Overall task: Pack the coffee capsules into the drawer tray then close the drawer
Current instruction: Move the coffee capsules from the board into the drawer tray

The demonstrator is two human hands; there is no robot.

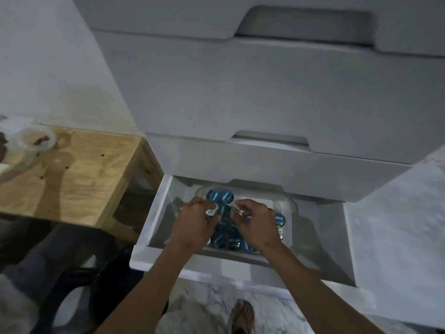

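Note:
The bottom white drawer [154, 213] is pulled open. Inside it stands a clear plastic tray [290, 206] holding several blue-lidded coffee capsules [220, 195]. My left hand [195, 225] is over the tray's left side and pinches a capsule [212, 211] with a white and blue lid. My right hand [252, 221] is over the tray's middle, fingers curled round another blue capsule [248, 216]. More capsules [280, 219] lie by the tray's right wall. My hands hide much of the tray's contents.
Closed white drawers [265, 92] rise above the open one. A wooden table [72, 174] with a clear plastic cup [36, 139] stands to the left. A dark chair [72, 273] sits at lower left. My sandalled foot [243, 317] rests on the marble floor.

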